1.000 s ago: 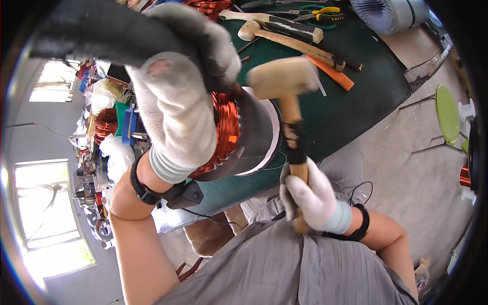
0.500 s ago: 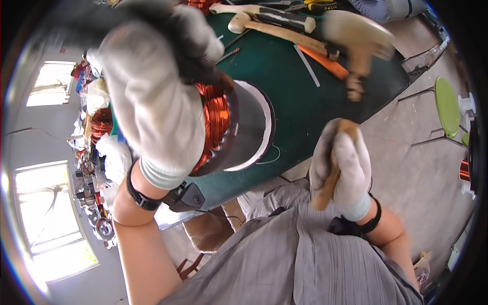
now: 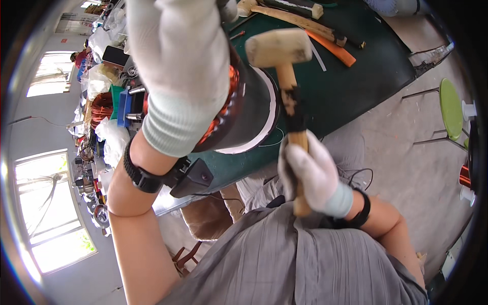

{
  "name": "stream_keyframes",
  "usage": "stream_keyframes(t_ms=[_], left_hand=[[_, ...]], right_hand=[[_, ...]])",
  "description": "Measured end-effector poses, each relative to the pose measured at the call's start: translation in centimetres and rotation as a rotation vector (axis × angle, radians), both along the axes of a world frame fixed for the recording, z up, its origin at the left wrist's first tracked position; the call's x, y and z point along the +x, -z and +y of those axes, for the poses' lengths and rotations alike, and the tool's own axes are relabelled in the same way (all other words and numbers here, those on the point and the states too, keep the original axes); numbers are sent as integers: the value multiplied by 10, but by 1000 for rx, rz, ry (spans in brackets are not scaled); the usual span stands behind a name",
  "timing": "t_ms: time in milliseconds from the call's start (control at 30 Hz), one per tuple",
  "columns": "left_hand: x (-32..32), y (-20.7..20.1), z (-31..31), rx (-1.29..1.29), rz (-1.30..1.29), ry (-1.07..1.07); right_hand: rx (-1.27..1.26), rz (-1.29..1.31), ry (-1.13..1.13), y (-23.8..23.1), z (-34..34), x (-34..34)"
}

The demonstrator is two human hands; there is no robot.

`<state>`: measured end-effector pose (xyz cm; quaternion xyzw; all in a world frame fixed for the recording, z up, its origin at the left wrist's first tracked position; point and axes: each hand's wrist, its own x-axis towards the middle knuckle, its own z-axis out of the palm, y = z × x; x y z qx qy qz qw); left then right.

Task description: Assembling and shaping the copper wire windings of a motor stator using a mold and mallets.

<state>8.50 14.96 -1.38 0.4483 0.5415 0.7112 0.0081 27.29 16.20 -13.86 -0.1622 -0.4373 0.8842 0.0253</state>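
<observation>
My right hand (image 3: 312,170), in a white glove, is wrapped round the wooden handle of a mallet (image 3: 278,48). Its pale block head points away from me, and black tape wraps part of the handle. My left hand (image 3: 180,51), also gloved, reaches over a dark motor stator (image 3: 249,114) with a white-rimmed end. Orange copper windings (image 3: 226,104) show at the stator's near side, partly behind my left wrist. The left fingers are mostly cut off by the top edge, so their grip is hidden. The mallet head is right of the left hand, apart from it.
On the green tabletop (image 3: 351,86) lie an orange wedge-shaped piece (image 3: 333,47), a white strip (image 3: 318,57) and another wooden-handled hammer (image 3: 300,23). A green stool (image 3: 451,109) stands at the right. Copper coils (image 3: 101,108) and plastic bags (image 3: 114,137) crowd the left.
The mallet and my right hand have moved left, bringing the head nearer the stator. My left hand has shifted upward and to the right, and its fingers have left the view.
</observation>
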Motion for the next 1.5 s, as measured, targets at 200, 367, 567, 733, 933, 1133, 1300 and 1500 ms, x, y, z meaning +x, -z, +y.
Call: stream_keyframes(t_ms=[200,367,567,733,933,1133,1300,1500], left_hand=[[10,-7,-7,46,-46,103],[1,0,-9,120,-4,75],[-39,6,-25,-114,16,151],[-70,7,-38,-40,-115,609],[-9,-4,-20,-8,-255,205],[13,-2,-11,35,-33,172],[8,5,-6,54,22,-27],[-35,-10,5,-119,217,-24]], right_hand=[[-78,-49,168,-4,11,9],[62,85,412,-24,37,10],[157,100,259,-15,15,4],[15,134,343,-19,39,1],[-14,94,160,-14,11,2],[-224,309,519,5,9,0],[0,-10,61,-3,-2,-4],[-107,55,366,7,20,-14]])
